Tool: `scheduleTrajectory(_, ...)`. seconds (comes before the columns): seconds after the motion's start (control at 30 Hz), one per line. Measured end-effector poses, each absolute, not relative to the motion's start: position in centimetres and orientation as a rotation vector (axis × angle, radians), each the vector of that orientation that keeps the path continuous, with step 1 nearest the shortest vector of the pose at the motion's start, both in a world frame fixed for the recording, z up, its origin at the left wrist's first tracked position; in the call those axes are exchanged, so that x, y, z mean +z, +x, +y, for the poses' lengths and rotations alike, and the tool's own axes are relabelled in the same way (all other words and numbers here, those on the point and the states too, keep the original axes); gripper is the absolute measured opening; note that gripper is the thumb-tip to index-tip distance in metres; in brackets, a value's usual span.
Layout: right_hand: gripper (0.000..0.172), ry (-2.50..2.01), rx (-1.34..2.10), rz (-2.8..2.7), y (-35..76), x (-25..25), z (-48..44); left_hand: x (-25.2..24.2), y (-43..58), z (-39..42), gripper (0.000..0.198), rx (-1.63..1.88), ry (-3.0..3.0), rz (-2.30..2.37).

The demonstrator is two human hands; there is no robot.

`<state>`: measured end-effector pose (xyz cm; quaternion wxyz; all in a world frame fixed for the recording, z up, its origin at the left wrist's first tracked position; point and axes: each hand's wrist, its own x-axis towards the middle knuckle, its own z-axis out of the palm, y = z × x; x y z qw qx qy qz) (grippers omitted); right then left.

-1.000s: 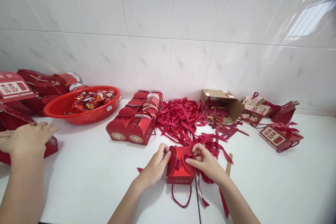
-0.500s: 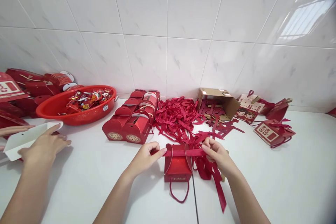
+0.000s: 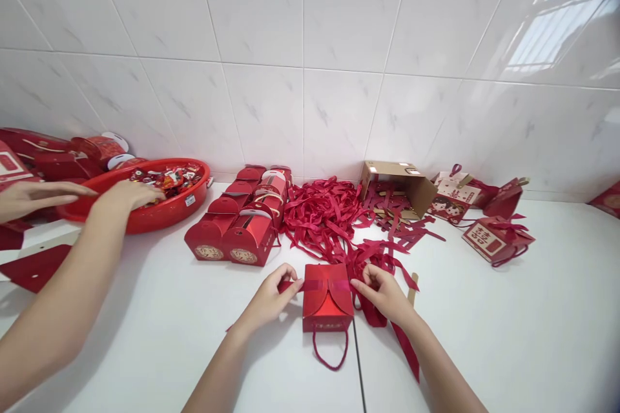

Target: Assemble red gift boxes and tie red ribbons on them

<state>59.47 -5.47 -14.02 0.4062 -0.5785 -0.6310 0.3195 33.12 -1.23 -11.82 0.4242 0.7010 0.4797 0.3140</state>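
A small red box (image 3: 328, 310) with a rope handle (image 3: 334, 361) toward me stands in front of me on the white table. Its curved top flaps are folded over, and a red ribbon (image 3: 316, 285) runs beneath them. At the box's left side my left hand (image 3: 277, 292) pinches one ribbon end between thumb and fingers. On the right side, close to the box, my right hand (image 3: 382, 289) pinches the other part of the ribbon. A loose tail of red ribbon (image 3: 405, 350) hangs below my right hand.
Closed red boxes (image 3: 232, 232), a heap of ribbons (image 3: 324, 210) and an open cardboard box (image 3: 419, 193) stand behind. Decorated bags (image 3: 494, 242) lie at right. Another person's hands (image 3: 128, 197) are by the red basin (image 3: 167, 216) of sweets.
The ribbon went from lying across the flaps to under them. My right hand moved left, nearer the box. The other person's hand moved from a white-lined carton into the basin.
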Motion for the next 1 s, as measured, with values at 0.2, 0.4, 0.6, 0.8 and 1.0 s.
scheduleTrajectory(0.2, 0.043, -1.571, 0.506, -1.419, 60.2, -13.0, -7.1, -11.3, 31.4, -3.4, 0.029, 0.896, 1.793, 1.591)
scheduleTrajectory(0.4, 0.044, -1.511, 1.133, -1.499, 58.7, -12.9, -9.7, -11.1, 30.6, -6.9, 0.026, 0.439, 1.73, 1.324)
scheduleTrajectory(0.6, 0.037, -1.365, 1.205, -0.957, 56.8, -14.1, -9.3, -12.5, 32.5, -6.4, 0.047, 0.85, 1.278, 1.361)
scheduleTrajectory(0.8, 0.04, -0.946, 1.238, -0.311, 56.3, -14.0, -8.5, -10.7, 34.1, -6.2, 0.053, 1.379, 0.547, 1.055)
scheduleTrajectory(1.0, 0.035, -1.026, 0.957, -0.493, 57.8, -12.0, -7.8, -8.2, 33.1, -4.4, 0.045, 1.547, 0.735, 1.014)
